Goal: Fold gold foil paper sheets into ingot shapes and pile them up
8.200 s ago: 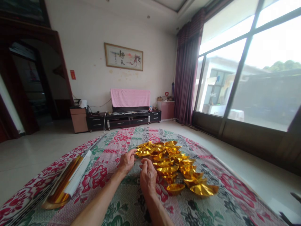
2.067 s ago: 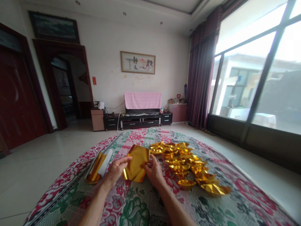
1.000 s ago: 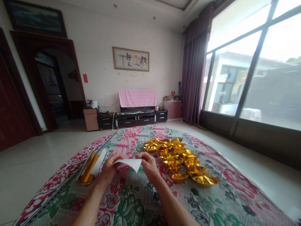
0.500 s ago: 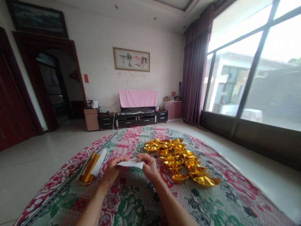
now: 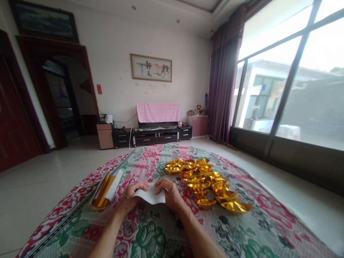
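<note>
A sheet of paper [image 5: 150, 195], its white side showing, is stretched between my two hands just over the patterned cloth [image 5: 150, 236]. My left hand [image 5: 132, 193] grips its left edge with curled fingers. At the right edge my right hand [image 5: 171, 193] pinches it, fingers bent over the top. The sheet sags and curves along its near edge. To the right lie several folded gold paper ingots [image 5: 206, 203] in rows. Left of my hands rests a curled stack of gold and white paper sheets [image 5: 103, 191].
The flowered cloth covers a round-edged surface. Beyond it stand a low black TV cabinet [image 5: 156, 138] and a television under a pink cloth [image 5: 158, 112]. Large windows [image 5: 268, 86] and a purple curtain [image 5: 221, 86] are on the right, a doorway [image 5: 61, 96] on the left.
The paper has tilted and dipped, so more of its white face shows and its near edge bows downward. Both hands still hold it and sit slightly lower.
</note>
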Tool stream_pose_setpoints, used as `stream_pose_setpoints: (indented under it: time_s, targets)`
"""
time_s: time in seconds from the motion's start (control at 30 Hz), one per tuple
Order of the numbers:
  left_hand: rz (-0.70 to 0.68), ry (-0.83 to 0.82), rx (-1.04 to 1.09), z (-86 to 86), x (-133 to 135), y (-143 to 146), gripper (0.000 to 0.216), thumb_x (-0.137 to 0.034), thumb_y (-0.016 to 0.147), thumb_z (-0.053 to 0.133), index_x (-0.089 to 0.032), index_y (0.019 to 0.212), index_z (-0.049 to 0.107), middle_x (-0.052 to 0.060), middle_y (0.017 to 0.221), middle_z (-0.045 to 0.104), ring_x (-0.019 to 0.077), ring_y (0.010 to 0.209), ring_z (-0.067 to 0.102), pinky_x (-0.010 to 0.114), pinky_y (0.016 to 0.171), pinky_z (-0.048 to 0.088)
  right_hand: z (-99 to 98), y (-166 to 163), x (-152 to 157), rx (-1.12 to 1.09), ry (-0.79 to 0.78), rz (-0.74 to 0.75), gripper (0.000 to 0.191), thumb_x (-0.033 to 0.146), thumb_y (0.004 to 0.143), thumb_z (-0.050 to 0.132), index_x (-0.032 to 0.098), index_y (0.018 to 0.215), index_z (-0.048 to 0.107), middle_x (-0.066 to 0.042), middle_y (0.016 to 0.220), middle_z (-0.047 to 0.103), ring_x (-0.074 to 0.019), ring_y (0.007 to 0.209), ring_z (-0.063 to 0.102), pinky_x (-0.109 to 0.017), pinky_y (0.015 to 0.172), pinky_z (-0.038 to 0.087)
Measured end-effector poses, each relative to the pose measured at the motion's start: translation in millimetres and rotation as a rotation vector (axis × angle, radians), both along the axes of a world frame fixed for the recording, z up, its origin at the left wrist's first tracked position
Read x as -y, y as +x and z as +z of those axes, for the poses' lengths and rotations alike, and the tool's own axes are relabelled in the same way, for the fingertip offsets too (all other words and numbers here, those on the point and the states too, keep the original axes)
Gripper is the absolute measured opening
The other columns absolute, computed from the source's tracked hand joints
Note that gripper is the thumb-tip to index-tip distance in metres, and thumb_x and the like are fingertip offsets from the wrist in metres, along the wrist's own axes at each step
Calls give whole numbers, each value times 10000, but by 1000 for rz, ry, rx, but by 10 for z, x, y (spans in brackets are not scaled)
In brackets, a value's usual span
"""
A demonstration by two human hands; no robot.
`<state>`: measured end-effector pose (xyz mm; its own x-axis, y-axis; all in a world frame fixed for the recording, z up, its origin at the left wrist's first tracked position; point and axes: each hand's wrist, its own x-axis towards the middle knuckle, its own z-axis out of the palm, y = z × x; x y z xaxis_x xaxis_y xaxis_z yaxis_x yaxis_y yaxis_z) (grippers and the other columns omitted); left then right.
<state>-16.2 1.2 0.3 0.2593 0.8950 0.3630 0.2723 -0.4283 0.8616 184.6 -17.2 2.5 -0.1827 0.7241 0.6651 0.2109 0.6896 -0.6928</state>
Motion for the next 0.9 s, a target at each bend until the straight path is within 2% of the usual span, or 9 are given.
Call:
stream_pose_setpoints:
  time_s: [0.13, 0.33, 0.5, 0.67, 0.8, 0.9]
  targets:
    - [10, 6, -57, 79, 79, 45, 173, -262, 590, 561, -178, 689, 675, 77, 945, 672, 235, 934, 600, 322, 865, 445, 1, 39, 49, 63, 1, -31, 264, 3, 636, 432, 175, 594, 628, -41, 840, 651, -130, 805, 600, -245, 747, 447]
    - [-4, -11, -84, 98, 145, 86, 174, -215, 578, 523, -192, 650, 679, 51, 874, 695, 216, 865, 621, 297, 817, 465, 43, 102, 160, 176, 9, -55, 180, 31, 546, 547, 177, 620, 621, -39, 847, 660, -154, 761, 608, -245, 717, 455]
    - [-21, -29, -141, 102, 143, 64, 173, -204, 570, 549, -198, 657, 699, 41, 824, 705, 212, 812, 628, 287, 791, 466, 30, 151, 196, 273, -43, -53, 300, 17, 547, 406, 200, 607, 636, -10, 764, 671, -131, 743, 611, -220, 725, 451]
    - [-94, 5, -256, 130, 158, 2, 158, -194, 569, 594, -209, 668, 716, 61, 881, 701, 222, 859, 616, 292, 820, 440, 14, 200, 227, 333, -30, -35, 351, 34, 492, 382, 209, 621, 657, -12, 843, 678, -141, 791, 616, -235, 772, 444]
    - [-71, 70, -257, 83, 142, -9, 140, -219, 587, 619, -226, 684, 719, 61, 901, 691, 224, 883, 590, 295, 832, 416, 25, 221, 255, 295, -46, -83, 316, 35, 506, 391, 201, 590, 646, -22, 807, 680, -148, 761, 618, -246, 751, 450]
    - [-34, 110, -290, 15, 97, 27, 168, -256, 666, 543, -236, 638, 707, 47, 882, 686, 215, 894, 561, 306, 840, 397, 23, 233, 254, 280, -56, -112, 305, 27, 516, 394, 196, 582, 639, -25, 777, 677, -145, 739, 613, -242, 730, 451]
